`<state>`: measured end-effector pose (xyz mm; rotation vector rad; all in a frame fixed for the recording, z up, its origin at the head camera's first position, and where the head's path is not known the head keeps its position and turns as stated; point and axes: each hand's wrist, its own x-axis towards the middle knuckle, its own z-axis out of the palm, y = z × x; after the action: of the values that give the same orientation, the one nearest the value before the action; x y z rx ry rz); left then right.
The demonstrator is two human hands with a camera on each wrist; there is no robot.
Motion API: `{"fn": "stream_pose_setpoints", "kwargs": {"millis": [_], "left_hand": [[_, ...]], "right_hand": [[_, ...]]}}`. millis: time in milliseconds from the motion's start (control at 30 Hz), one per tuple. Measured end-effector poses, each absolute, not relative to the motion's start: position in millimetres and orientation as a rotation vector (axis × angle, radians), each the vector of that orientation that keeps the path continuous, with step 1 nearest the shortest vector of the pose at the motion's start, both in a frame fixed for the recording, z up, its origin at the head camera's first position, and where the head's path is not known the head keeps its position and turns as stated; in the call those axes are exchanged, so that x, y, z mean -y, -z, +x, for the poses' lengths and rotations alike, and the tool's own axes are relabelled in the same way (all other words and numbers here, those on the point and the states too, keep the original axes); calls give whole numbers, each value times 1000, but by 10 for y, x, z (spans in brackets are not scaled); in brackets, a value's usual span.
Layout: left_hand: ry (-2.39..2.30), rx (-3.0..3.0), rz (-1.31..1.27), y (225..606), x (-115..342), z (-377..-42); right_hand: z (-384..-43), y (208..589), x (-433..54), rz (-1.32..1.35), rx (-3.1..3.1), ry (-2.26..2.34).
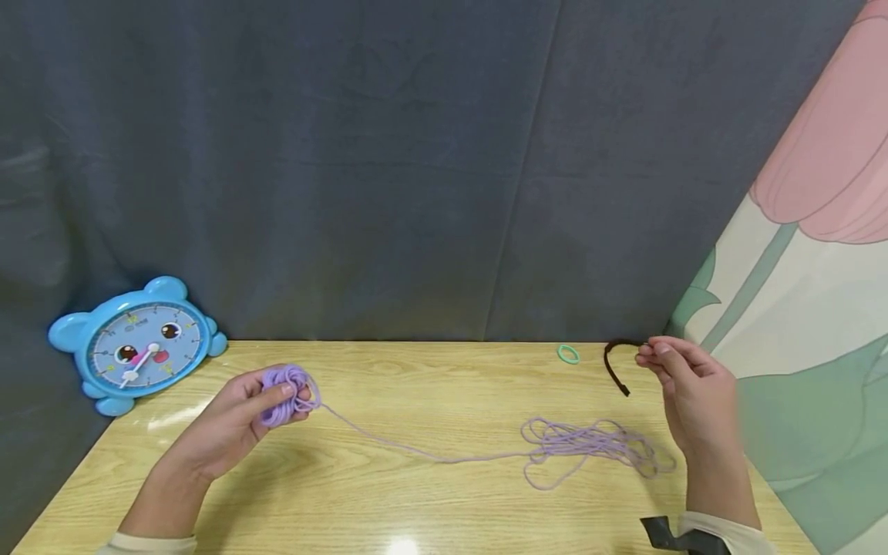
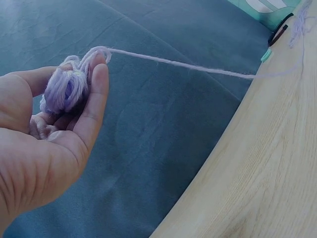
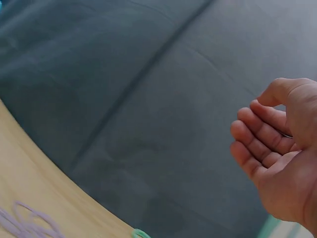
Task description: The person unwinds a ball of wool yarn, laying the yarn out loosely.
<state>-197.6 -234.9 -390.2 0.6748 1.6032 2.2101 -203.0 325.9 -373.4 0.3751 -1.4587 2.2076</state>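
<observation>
My left hand (image 1: pixel 236 416) holds a small wound bundle of purple yarn (image 1: pixel 279 408) above the table, the thumb across it. In the left wrist view the yarn bundle (image 2: pixel 67 91) sits between thumb and fingers, with a strand (image 2: pixel 183 64) running off to the right. That strand leads to a loose, looped heap of yarn (image 1: pixel 590 443) on the table. Raised at the right is my right hand (image 1: pixel 697 393), fingers loosely curled, thumb near the index fingertip; nothing shows between them in the right wrist view. Behind it in the head view lies a black curved band (image 1: pixel 610 366).
A green ring (image 1: pixel 568 354) lies near the table's back edge. At the left back stands a blue animal-shaped toy clock (image 1: pixel 142 347). A dark curtain (image 1: pixel 388 169) hangs behind the wooden table (image 1: pixel 388 509), and a flower-patterned cloth (image 1: pixel 819 308) at the right.
</observation>
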Motion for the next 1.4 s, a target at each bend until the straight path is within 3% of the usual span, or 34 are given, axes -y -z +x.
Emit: {"fn": "stream_pose_setpoints", "kwargs": {"millis": [467,1400], "left_hand": [[-2187,-1644,670,3914,2338,-1984],[-2197,-1626,680,3904,2308,-1949]], "right_hand": [[-2057,3721,-2342,665,1842,-2233],[-2079,3970,-840,715,2032,-2435]]}}
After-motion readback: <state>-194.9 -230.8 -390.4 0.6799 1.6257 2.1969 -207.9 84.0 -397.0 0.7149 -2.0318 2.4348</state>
